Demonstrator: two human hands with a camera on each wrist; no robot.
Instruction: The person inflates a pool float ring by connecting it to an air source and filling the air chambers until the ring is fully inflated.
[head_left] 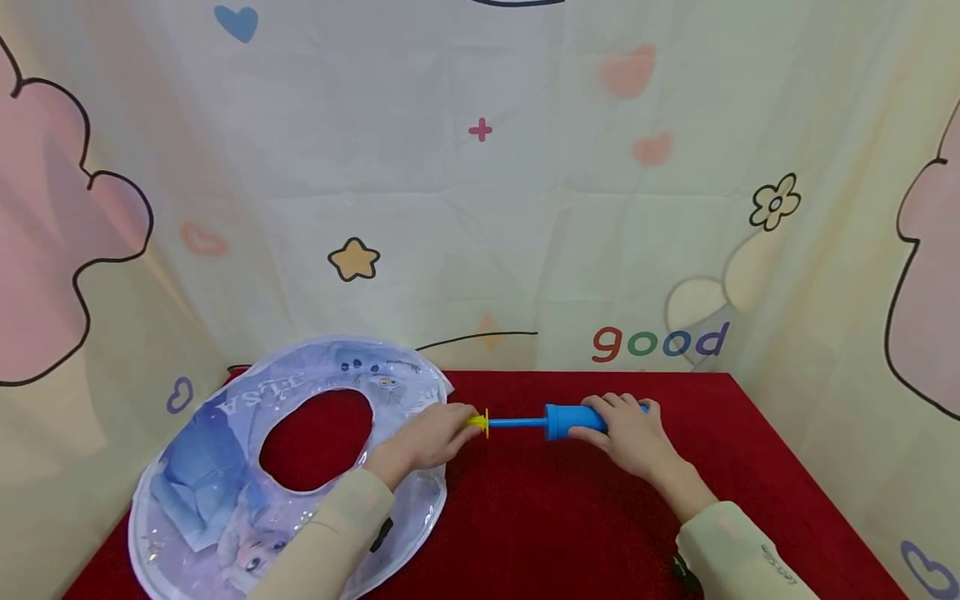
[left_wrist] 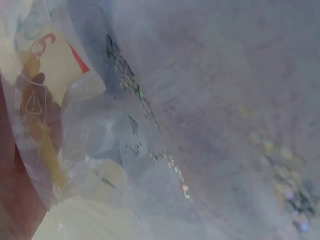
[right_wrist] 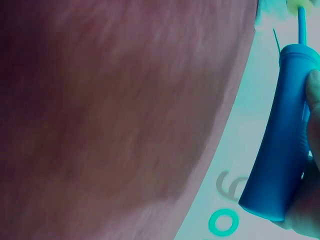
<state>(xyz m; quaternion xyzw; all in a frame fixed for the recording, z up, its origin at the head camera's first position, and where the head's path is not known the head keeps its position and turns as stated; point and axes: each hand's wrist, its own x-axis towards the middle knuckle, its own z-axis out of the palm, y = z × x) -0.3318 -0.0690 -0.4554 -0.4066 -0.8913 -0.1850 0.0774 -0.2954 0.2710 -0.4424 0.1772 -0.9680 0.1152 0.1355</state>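
Note:
A blue hand pump (head_left: 562, 422) lies level in the air above the red cloth, its thin rod drawn out to the left. My left hand (head_left: 437, 435) grips the yellow handle (head_left: 477, 422) at the rod's end. Around the blue barrel curls my right hand (head_left: 628, 437); in the right wrist view the barrel (right_wrist: 280, 130) shows beside the thumb. A purple swim ring (head_left: 198, 458) with printed cartoon figures sits under and beside my left forearm. Its clear, glittery vinyl (left_wrist: 135, 120) fills most of the left wrist view.
Red cloth (head_left: 555, 525) covers the table. A pale printed curtain (head_left: 420, 167) hangs behind and along both sides, close to the table's edges. A small black item (head_left: 382, 535) is partly visible by my left sleeve.

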